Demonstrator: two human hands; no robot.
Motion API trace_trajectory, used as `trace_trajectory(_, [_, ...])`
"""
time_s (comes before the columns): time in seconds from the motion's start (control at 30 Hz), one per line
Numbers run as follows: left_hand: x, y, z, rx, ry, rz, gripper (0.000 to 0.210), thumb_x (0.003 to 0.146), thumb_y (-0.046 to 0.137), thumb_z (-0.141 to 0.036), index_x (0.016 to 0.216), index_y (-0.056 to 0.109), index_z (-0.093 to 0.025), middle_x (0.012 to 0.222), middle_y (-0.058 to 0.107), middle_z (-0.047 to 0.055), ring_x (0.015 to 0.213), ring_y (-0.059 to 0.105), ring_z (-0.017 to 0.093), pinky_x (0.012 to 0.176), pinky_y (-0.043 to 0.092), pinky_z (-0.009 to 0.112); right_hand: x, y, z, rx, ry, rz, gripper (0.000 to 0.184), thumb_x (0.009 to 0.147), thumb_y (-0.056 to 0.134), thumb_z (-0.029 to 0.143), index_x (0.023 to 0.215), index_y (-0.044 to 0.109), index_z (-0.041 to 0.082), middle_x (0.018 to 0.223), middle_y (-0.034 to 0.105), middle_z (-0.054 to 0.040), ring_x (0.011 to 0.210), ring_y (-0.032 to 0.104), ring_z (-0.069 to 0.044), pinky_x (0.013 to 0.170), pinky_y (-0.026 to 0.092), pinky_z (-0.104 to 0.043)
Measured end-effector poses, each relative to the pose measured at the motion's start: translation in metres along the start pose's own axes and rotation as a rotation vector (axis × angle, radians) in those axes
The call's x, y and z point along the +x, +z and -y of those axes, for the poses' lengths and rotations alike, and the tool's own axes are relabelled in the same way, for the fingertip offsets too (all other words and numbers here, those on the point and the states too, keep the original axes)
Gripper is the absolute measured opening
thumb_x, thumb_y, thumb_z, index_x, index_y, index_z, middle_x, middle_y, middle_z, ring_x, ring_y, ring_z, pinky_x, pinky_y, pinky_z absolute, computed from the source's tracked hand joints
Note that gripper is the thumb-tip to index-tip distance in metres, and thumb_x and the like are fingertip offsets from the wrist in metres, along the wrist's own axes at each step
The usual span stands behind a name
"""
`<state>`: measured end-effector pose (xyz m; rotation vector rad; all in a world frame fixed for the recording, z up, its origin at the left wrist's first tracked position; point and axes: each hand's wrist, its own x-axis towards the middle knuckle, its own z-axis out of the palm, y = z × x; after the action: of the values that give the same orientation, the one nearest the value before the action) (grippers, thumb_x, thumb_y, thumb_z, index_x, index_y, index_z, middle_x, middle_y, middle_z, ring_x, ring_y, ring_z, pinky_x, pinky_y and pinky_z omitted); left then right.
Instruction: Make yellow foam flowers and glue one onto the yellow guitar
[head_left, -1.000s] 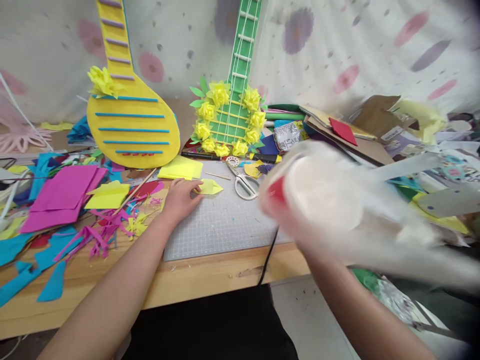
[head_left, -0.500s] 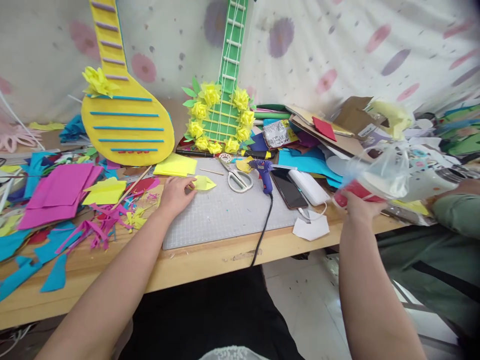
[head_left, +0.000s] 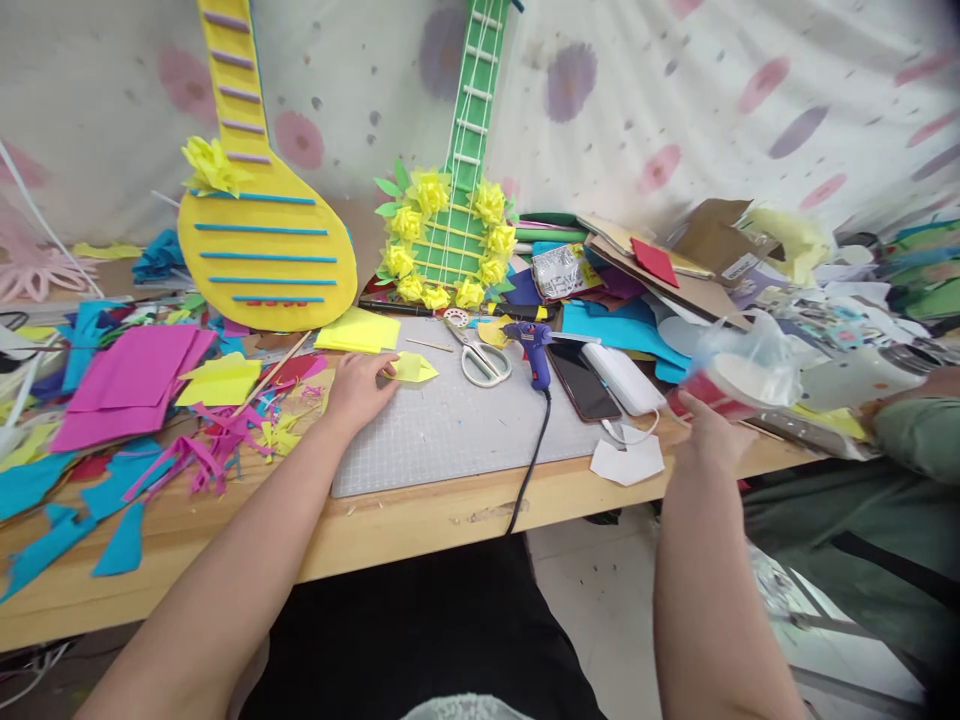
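Yel. paper [head_left: 416, 369]; red cup [head_left: 718, 401], prob. tilted

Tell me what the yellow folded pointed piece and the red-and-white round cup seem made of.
Yellow folded pointed piece: probably matte paper, perhaps crepe; it looks thin and folds to a point.
Red-and-white round cup: likely coated paper; its smooth red side suggests that, but plastic is possible.
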<state>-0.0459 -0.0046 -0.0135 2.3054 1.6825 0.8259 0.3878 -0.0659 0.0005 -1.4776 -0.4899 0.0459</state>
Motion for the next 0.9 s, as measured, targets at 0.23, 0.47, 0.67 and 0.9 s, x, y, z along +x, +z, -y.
trace_trajectory(0.23, [0.000, -0.001, 0.000, 0.005, 0.007, -0.002, 0.034, 0.074, 0.056, -0.025, 0.107, 0.063, -0.022, 0.093, 0.071, 0.003, 0.093, 0.060, 0.023, 0.093, 0.038, 0.040, -0.124, 0.060, 0.049, 0.131, -0.267, 0.522, 0.021, 0.071, 0.060, 0.021, 0.088, 0.048, 0.020, 0.080, 0.055, -0.0011, 0.073, 0.056, -0.013, 0.077, 0.049, -0.032])
trace_trajectory(0.47, [0.000, 0.001, -0.002, 0.033, 0.028, -0.012, 0.033, 0.076, 0.053, -0.022, 0.107, 0.064, -0.021, 0.090, 0.071, 0.003, 0.091, 0.060, 0.022, 0.094, 0.038, 0.039, -0.196, 0.129, 0.056, -0.333, -0.705, 1.406, 0.033, 0.069, 0.057, 0.013, 0.101, 0.049, 0.019, 0.095, 0.062, -0.0058, 0.090, 0.054, -0.019, 0.080, 0.044, -0.035])
trace_trajectory(0.67, [-0.001, 0.003, -0.008, 0.135, 0.131, -0.002, 0.032, 0.078, 0.050, -0.019, 0.106, 0.065, -0.020, 0.089, 0.071, 0.004, 0.089, 0.061, 0.022, 0.096, 0.037, 0.038, -0.205, 0.147, 0.044, -0.386, -0.878, 1.368, 0.031, 0.076, 0.044, 0.007, 0.105, 0.049, 0.017, 0.093, 0.061, -0.0077, 0.097, 0.051, -0.023, 0.082, 0.042, -0.035])
trace_trajectory(0.9, [-0.002, 0.005, -0.006, 0.156, 0.205, -0.011, 0.032, 0.079, 0.047, -0.017, 0.105, 0.065, -0.018, 0.089, 0.072, 0.005, 0.089, 0.062, 0.021, 0.098, 0.037, 0.038, -0.198, 0.152, 0.040, -0.369, -0.926, 1.329, 0.022, 0.078, 0.049, 0.012, 0.098, 0.055, 0.018, 0.105, 0.059, -0.0097, 0.100, 0.050, -0.024, 0.084, 0.041, -0.035])
